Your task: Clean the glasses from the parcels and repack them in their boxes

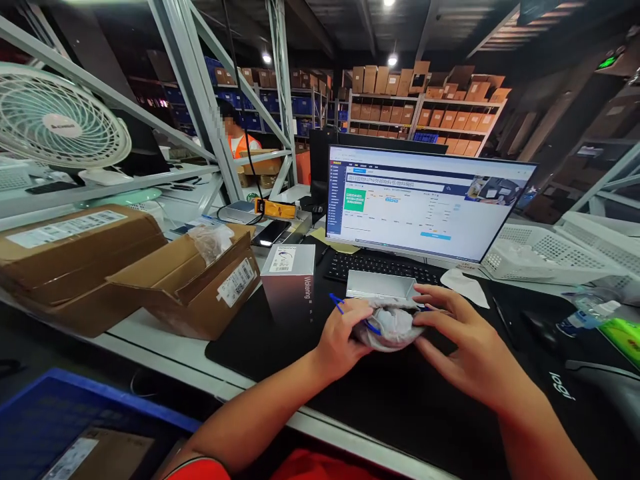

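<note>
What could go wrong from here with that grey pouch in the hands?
The grey pouch is bunched between the left hand and the right hand; if the grip loosens, it might slip.

Its blue cord sticks out beside the left fingers and could snag on them.

The pale silver box sits just beyond the pouch, in front of the keyboard; a forward nudge may push it into the keys.

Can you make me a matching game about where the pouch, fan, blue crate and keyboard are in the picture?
1. pouch
2. fan
3. crate
4. keyboard

A. lower left corner
B. black, just below the screen
C. upper left
D. between left hand and right hand

Pairs: 1-D, 2-C, 3-A, 4-B
</note>
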`<state>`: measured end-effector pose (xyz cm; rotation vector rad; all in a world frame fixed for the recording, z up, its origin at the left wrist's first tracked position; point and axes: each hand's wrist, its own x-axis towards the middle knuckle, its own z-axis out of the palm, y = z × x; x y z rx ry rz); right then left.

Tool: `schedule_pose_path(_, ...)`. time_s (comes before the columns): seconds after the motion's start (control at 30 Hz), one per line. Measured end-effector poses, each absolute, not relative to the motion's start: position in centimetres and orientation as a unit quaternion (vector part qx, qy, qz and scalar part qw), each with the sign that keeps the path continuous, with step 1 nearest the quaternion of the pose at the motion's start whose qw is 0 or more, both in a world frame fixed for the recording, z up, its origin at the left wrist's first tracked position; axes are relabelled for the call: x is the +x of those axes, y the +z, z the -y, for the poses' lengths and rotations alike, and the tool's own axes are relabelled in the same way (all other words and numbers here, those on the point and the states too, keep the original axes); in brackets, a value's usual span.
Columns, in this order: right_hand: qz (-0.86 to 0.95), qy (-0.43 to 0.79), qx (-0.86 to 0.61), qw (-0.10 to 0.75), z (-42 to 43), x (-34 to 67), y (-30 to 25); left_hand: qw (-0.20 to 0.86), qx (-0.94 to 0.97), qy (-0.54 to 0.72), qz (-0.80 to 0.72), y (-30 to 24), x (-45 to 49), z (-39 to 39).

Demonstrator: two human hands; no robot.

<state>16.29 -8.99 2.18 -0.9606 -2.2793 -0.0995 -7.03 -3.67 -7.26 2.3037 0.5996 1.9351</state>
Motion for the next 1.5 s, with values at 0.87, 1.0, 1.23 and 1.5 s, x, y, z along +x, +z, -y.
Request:
schedule_pose_path(0.87, 0.855, -0.001, -0.263, 0.446, 8.9, 14.3, 1.8, -0.138, 0.778, 0.544, -0.282, -4.7, -8.4, 4.1)
schedule_pose_path(1.0, 0.892, 0.092, -0.297, 0.328, 8.3, 15.3, 1.9, -0.114, 0.783, 0.531, -0.303, -4.7, -8.7, 4.0)
schedule_pose_path(1.23, 0.853, 0.228, -0.388, 0.265, 7.0, 15.4, 1.6, -0.071, 0.808, 0.520, -0.268, -5.1, -8.9, 3.3)
schedule_pose_path(1.5, 0.778, 0.268, -0.492, 0.284, 5.4, 14.2, -0.9, -0.022, 0.824, 0.490, -0.283, -6.1, -8.8, 3.3)
